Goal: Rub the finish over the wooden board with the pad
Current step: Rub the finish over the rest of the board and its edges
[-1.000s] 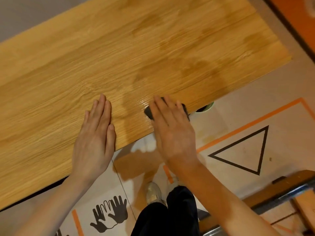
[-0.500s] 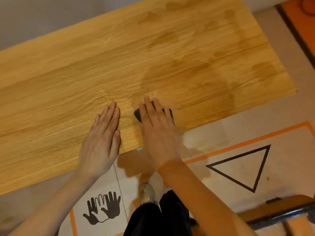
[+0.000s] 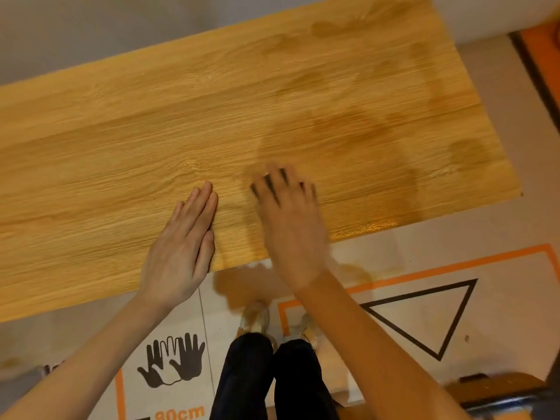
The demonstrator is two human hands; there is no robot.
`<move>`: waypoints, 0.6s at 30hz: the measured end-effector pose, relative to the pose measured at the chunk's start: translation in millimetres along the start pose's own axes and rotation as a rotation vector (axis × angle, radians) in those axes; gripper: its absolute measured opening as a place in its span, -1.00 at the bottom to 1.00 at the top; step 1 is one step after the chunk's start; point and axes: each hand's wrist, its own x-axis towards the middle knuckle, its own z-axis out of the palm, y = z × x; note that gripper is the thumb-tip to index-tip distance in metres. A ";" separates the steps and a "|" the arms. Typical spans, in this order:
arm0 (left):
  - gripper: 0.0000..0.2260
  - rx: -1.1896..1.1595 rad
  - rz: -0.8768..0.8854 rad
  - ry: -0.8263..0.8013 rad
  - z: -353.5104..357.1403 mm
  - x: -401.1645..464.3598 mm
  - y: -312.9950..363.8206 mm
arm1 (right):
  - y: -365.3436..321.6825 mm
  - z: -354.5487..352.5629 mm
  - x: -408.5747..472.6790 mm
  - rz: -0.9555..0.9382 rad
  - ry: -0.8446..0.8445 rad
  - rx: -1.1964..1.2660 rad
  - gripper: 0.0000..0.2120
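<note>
A long wooden board (image 3: 127,140) with light oak grain fills the upper view; its right half carries darker wet patches of finish. My right hand (image 3: 291,225) lies flat and blurred on the board near its front edge, fingers spread over a dark pad (image 3: 255,189) that shows only between and beside the fingers. My left hand (image 3: 181,247) rests flat on the board just left of it, fingers straight and together, palm over the front edge.
Below the board's front edge is a floor mat (image 3: 500,237) with orange lines, a black triangle (image 3: 424,313) and a printed hands symbol (image 3: 172,359). My legs and shoes (image 3: 257,319) stand under the board. A wooden and metal piece (image 3: 500,392) sits at bottom right.
My right hand has slid the pad leftward, then farther onto the board, away from the front edge. My left hand has stayed flat on the board. The view has shifted.
</note>
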 end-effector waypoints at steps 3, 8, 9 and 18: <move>-0.53 -0.005 0.002 -0.008 0.2 0.5 0.0 | 13.6 -6.5 9.1 -0.142 -0.054 -0.043 -0.46; -0.52 -0.014 0.004 -0.014 0.5 0.1 -1.1 | 109.3 -43.0 32.6 0.253 0.048 -0.054 -0.56; -0.52 -0.013 0.001 -0.014 0.0 0.6 -1.2 | 111.5 -43.5 35.4 0.325 0.063 -0.061 -0.54; -0.51 -0.061 -0.002 -0.056 -3.9 2.7 -1.4 | 11.5 -5.8 46.9 -0.165 -0.071 -0.084 -0.49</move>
